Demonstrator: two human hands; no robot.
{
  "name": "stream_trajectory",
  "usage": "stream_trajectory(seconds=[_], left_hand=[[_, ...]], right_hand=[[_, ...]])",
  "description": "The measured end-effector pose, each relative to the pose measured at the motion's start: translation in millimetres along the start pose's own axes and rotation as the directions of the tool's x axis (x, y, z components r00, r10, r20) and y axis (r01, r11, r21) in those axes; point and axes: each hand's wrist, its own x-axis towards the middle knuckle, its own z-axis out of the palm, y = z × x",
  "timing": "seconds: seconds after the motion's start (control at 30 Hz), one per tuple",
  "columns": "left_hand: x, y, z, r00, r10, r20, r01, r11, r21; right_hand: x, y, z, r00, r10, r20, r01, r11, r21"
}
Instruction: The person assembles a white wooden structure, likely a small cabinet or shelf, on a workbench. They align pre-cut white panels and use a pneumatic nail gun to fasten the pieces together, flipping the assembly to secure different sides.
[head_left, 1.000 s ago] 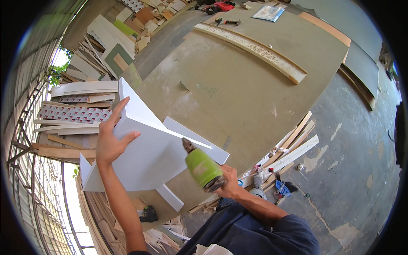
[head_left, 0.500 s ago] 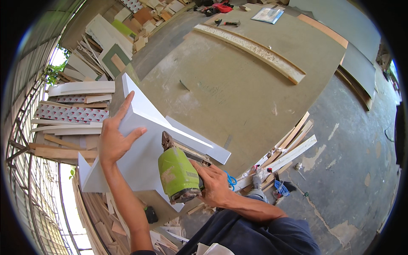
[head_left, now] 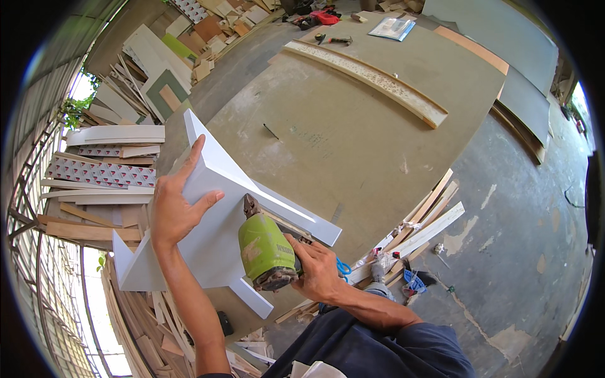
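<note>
While I watched from afar through the head camera, the left hand (head_left: 179, 205) was spread across the angular assembly of glossy white panels (head_left: 217, 242), its forefinger laid along the upper edge and its thumb resting on the broad face. Its other fingers were hidden from me, so I could not tell whether they grasped the panels or only braced them. The assembly stood at the near left corner of the big drab-brown bench (head_left: 353, 164), with one narrow white arm pointing toward the bench's right edge.

The right hand (head_left: 318, 268) was clenched around the handle of a scuffed lime-green nail gun (head_left: 266, 249) with a dark metal nose. That nose was right at the broad white face, just beneath the raised edge; I could not tell whether it touched.

Farther across the bench, a slim black pen (head_left: 271, 131) lay near the left edge, and a long, shallow wooden trough with a speckled pale bed (head_left: 372, 80) stretched toward the right edge. Close to the far edge I saw a hammer with a dark and orange handle (head_left: 340, 41) and a flat, blue-edged clear packet (head_left: 392, 29). Beyond the left edge lay stacked white and brown board strips (head_left: 101, 173).
</note>
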Motion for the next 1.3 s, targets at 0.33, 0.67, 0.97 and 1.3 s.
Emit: stream_trajectory(seconds=[0.33, 0.67, 0.97, 1.3], left_hand=[[0.3, 0.4, -1.1, 1.000, -0.002, 0.002, 0.002, 1.000, 0.028], [-0.2, 3.4, -0.3, 1.000, -0.002, -0.014, 0.002, 1.000, -0.003], [-1.6, 2.7, 0.1, 1.000, 0.011, -0.013, -0.011, 1.000, -0.009], [-2.2, 6.8, -1.6, 1.000, -0.008, -0.017, 0.007, 0.999, -0.034]], right_hand=[[2.3, -3.7, -3.8, 1.000, 0.015, 0.006, -0.015, 0.999, -0.033], [-0.4, 1.8, -2.9, 1.000, 0.016, -0.014, -0.017, 1.000, -0.020], [3.3, 1.0, -4.3, 1.000, -0.017, -0.025, 0.016, 1.000, -0.027], [1.7, -0.3, -5.6, 0.996, -0.051, -0.067, 0.051, 0.999, -0.006]])
